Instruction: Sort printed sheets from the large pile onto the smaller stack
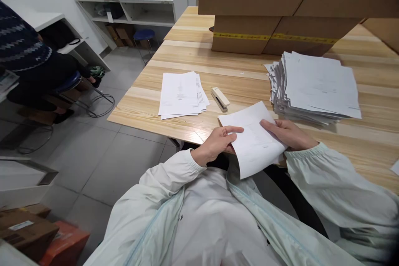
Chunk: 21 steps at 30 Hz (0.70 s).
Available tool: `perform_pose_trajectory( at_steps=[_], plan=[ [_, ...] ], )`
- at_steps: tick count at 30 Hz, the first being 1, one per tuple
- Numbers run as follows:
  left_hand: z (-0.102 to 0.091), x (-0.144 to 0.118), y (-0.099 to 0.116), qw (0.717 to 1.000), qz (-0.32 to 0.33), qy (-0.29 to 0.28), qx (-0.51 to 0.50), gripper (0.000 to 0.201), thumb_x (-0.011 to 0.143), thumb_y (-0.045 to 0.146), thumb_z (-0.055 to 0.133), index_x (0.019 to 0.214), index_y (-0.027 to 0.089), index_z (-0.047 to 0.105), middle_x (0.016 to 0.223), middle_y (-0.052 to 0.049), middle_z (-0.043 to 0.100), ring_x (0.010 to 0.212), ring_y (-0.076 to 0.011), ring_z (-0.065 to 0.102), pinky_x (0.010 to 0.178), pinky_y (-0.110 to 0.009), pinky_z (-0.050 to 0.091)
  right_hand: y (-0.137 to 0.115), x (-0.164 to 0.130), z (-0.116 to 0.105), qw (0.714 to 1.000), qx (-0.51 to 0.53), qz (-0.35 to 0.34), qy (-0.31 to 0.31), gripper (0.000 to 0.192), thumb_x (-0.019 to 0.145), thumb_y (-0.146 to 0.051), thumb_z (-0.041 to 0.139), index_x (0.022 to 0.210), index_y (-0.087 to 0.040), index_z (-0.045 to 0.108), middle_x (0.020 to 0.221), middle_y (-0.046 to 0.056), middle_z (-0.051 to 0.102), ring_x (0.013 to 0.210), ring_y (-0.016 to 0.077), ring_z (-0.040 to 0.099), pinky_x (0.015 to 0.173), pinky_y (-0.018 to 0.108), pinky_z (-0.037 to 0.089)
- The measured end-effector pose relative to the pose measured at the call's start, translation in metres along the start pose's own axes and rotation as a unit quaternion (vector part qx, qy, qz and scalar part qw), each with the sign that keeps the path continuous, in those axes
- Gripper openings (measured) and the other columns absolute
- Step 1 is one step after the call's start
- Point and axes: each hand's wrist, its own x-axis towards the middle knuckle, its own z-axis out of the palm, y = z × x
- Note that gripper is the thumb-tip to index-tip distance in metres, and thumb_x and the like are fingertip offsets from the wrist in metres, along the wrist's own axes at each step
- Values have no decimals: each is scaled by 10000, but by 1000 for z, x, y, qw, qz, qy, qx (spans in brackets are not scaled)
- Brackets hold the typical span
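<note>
Between my two hands, at the table's front edge, is a bent sheaf of white paper with faint print. My left hand grips its left side, thumb and forefinger on top and the other fingers hidden underneath. On the right side my right hand pinches the paper, its thumb on the upper face. Just beyond the sheaf lies a cream stapler. A small pile of printed sheets rests left of the stapler. To the right stands a tall, uneven stack of papers.
Large cardboard boxes are piled at the back of the wooden table. Beyond the left edge, a person sits on a blue stool. White shelves stand behind. Cartons and an orange bag lie at lower left.
</note>
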Motion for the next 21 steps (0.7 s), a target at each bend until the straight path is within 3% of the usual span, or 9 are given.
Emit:
perform_pose_trajectory(
  at_steps=[3, 8, 11, 12, 13, 15, 17, 19, 21],
  plan=[
    [0, 6, 8, 999, 2, 30, -17, 391, 877, 67, 484, 1239, 61, 633, 666, 9, 603, 572, -78, 556, 642, -231, 519, -1, 16, -2, 998, 41, 40, 5, 390, 742, -559, 755, 721, -174, 693, 726, 91, 741, 576, 178, 648, 490, 257, 502],
    [-3, 21, 10, 998, 23, 50, -18, 371, 905, 67, 464, 1238, 52, 625, 664, 7, 592, 565, -73, 531, 639, -224, 496, -5, 36, -1, 999, 14, 35, 21, 356, 809, -530, 678, 705, -189, 679, 762, 103, 748, 570, 192, 643, 497, 290, 492],
    [-5, 33, 10, 997, 24, 65, -15, 378, 884, 42, 464, 1223, 58, 630, 671, 5, 594, 544, -65, 504, 615, -212, 472, -8, 36, -5, 990, -125, -41, 46, 385, 862, -543, 567, 744, -193, 675, 775, 109, 747, 597, 216, 650, 512, 307, 468],
    [-5, 36, 10, 997, 24, 72, -13, 376, 875, 35, 468, 1212, 57, 634, 683, -1, 601, 549, -65, 506, 604, -208, 463, -10, 31, -8, 969, -221, -80, 74, 371, 872, -525, 545, 797, -192, 691, 766, 106, 743, 598, 223, 647, 508, 304, 440],
    [-6, 38, 11, 997, 23, 77, -11, 373, 868, 33, 472, 1201, 56, 637, 700, -9, 609, 560, -68, 514, 594, -205, 456, -14, 24, -11, 930, -330, -115, 116, 353, 880, -501, 535, 877, -194, 707, 744, 102, 735, 588, 230, 640, 498, 300, 397],
    [-7, 41, 11, 996, 21, 84, -10, 357, 860, 35, 484, 1181, 54, 640, 738, -27, 623, 592, -78, 538, 575, -200, 446, -25, 4, -20, 815, -515, -164, 210, 335, 882, -453, 547, 1056, -216, 707, 688, 82, 716, 546, 241, 615, 484, 290, 290],
    [-8, 42, 11, 996, 17, 83, -13, 340, 861, 42, 490, 1167, 52, 639, 770, -42, 630, 621, -86, 559, 564, -198, 446, -43, -18, -27, 729, -588, -222, 273, 332, 891, -428, 554, 1137, -246, 684, 651, 55, 701, 518, 239, 595, 489, 283, 219],
    [-8, 43, 11, 996, 15, 84, -14, 328, 860, 48, 495, 1155, 51, 638, 781, -50, 634, 626, -89, 564, 562, -198, 453, -68, -28, -25, 698, -574, -321, 284, 282, 923, -408, 522, 1078, -249, 695, 640, 33, 690, 523, 214, 590, 490, 277, 219],
    [-8, 43, 11, 996, 15, 83, -15, 328, 855, 51, 492, 1150, 50, 636, 777, -53, 641, 621, -91, 570, 574, -204, 466, -95, -19, -10, 696, -516, -422, 267, 291, 967, -380, 459, 991, -226, 705, 691, 31, 710, 573, 185, 611, 512, 272, 291]
  ],
)
